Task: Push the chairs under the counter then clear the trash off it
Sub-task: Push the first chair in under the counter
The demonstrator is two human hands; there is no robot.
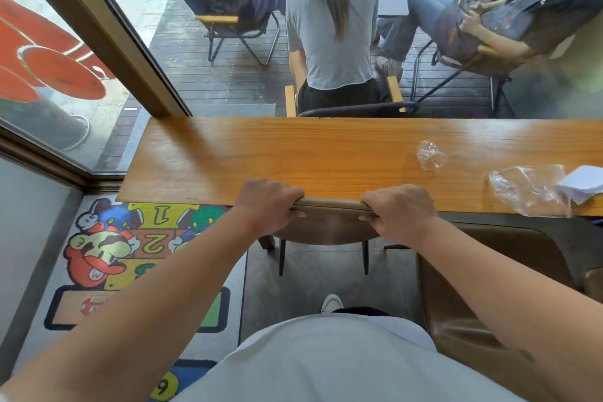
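A brown chair point(329, 228) stands tucked against the front edge of the wooden counter point(248, 157), its seat hidden beneath the top. My left hand point(267, 206) and my right hand point(398, 212) both grip the top of its backrest, side by side. A second brown chair point(489, 290) stands to the right, pulled back from the counter. On the counter's right part lie a small crumpled clear wrapper point(430, 155), a larger clear plastic bag point(532, 189) and white paper point(582, 183) at the frame's edge.
A window runs behind the counter; through it several people sit on folding chairs on a dark deck. A colourful cartoon floor mat point(114, 255) covers the floor to the left. A grey wall point(29, 222) closes the left side.
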